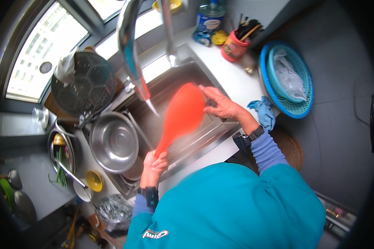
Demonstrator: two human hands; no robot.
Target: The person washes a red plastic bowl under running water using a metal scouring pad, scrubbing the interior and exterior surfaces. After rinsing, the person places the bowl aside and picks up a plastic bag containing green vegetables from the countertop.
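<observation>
My left hand (155, 164) grips the handle of a red plastic scoop (185, 112), held tilted over the stainless steel sink (193, 148). At the scoop's right rim is my right hand (222, 104), its fingers spread around a dark, rough scouring pad (211, 103) that is partly hidden. Motion blurs the scoop, so I cannot tell if the pad touches it. Left of the scoop, the pull-down faucet (132, 62) hangs over the basin, and a thin white stream comes from its red-tipped spout.
A steel bowl (113, 141) rests on the sink's left side. Behind it leans a dark perforated pan-like disc (84, 84). Blue baskets (263, 77), a blue cloth (265, 112) and a red utensil holder (234, 49) are on the right. A yellow bowl (94, 180) sits at left.
</observation>
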